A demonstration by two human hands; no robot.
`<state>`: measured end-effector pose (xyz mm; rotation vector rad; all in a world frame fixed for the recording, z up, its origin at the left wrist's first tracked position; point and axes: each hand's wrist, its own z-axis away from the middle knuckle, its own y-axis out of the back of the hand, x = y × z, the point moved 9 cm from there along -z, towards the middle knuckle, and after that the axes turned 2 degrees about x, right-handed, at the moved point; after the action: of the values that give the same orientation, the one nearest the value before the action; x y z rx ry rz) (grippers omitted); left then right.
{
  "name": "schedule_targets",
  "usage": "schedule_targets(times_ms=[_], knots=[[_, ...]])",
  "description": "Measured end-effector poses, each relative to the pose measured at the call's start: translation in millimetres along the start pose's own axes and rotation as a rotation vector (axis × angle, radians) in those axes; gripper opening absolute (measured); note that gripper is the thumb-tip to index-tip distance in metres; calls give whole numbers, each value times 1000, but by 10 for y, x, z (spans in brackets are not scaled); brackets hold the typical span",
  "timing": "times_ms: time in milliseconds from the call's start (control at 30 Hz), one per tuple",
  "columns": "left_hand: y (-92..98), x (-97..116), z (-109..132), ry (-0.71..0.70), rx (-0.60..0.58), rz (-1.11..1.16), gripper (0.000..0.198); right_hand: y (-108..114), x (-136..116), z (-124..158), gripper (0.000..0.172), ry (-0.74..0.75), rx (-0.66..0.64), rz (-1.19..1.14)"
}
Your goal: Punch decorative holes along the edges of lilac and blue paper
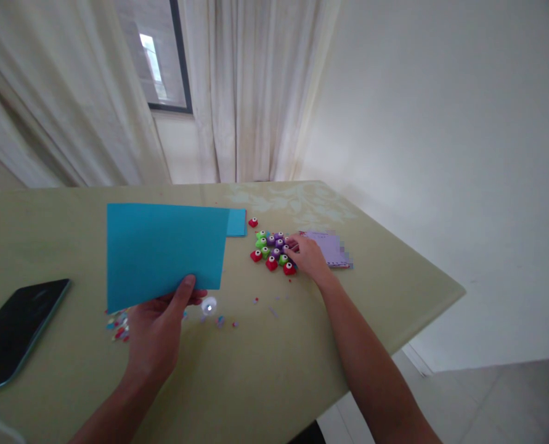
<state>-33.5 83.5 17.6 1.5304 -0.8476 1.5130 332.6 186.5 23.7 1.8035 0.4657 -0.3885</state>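
Note:
My left hand (pixel 163 324) pinches the lower edge of a plain blue sheet of paper (pixel 166 250), thumb in front and fingers behind. It is raised above the table, tilted towards me. My right hand (pixel 307 256) is at the right side of a cluster of small one-eyed toys (pixel 276 243) in purple, green and red. Its fingers are curled in against the purple ones; what lies between the fingertips is hidden. A single red one-eyed toy (pixel 253 222) sits apart, behind the cluster.
A blue paper stack (pixel 238 223) lies partly behind the raised sheet. Beyond my right hand is a lilac notepad (pixel 327 248). Small colourful bits (pixel 119 327) and a clear round piece (pixel 208 306) lie near my left hand. A dark tablet (pixel 22 330) rests at the left.

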Motion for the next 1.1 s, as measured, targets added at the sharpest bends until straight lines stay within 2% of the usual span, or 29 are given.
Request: schedule_targets(times_ms=[167,267,467,667,800,933,1033,1100], knots=[[4,-62,-24,-9,-4,46,48,11,-26,-7,14,14,-3,-9],[4,-78,-28,1,-6,47,48,92,-143,1,15,52,45,-28],[6,-64,-28,-10,-7,45,48,508,-717,219,18,391,328,-201],[8,-78,-31,-33,-10,44,49,635,-968,391,19,505,374,-249],[9,-59,-21,-29,-9,29,47,608,-810,298,20,418,366,-213],[6,-43,-3,20,9,90,46,466,-373,101,20,151,281,-171],[-3,-55,-8,22,7,79,46,359,-164,35,20,23,224,-255],[-7,-60,-19,-11,-2,44,47,310,-179,32,24,20,196,-375]])
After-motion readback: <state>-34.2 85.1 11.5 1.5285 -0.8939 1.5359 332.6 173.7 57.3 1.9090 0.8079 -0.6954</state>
